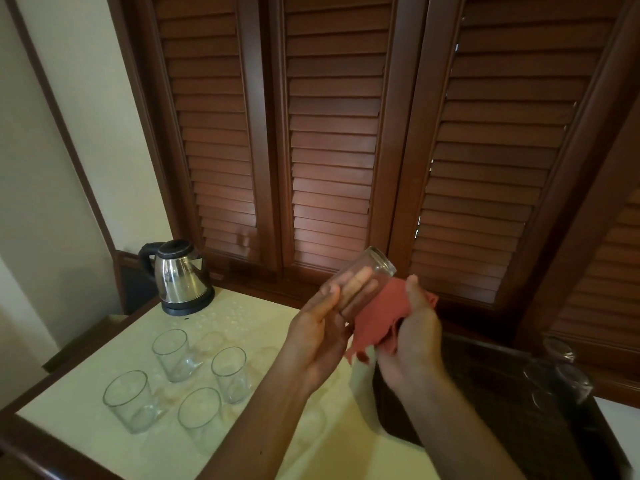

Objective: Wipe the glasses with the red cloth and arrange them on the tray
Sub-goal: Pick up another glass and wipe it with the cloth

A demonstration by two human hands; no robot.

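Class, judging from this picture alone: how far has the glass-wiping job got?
Done: at least two glasses sit upside down on the dark tray. In hand: the left hand holds a glass while the right hand presses the red cloth to it. Left: four glasses on the table.

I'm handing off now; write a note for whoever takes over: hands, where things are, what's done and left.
Left hand holds a glass, tilted in the air. Right hand presses the red cloth against it.
Four glasses stand upright on the table, in front of the kettle.
Tray at right holds at least two upside-down glasses.
Left: finish this glass, tray it, then do the four.
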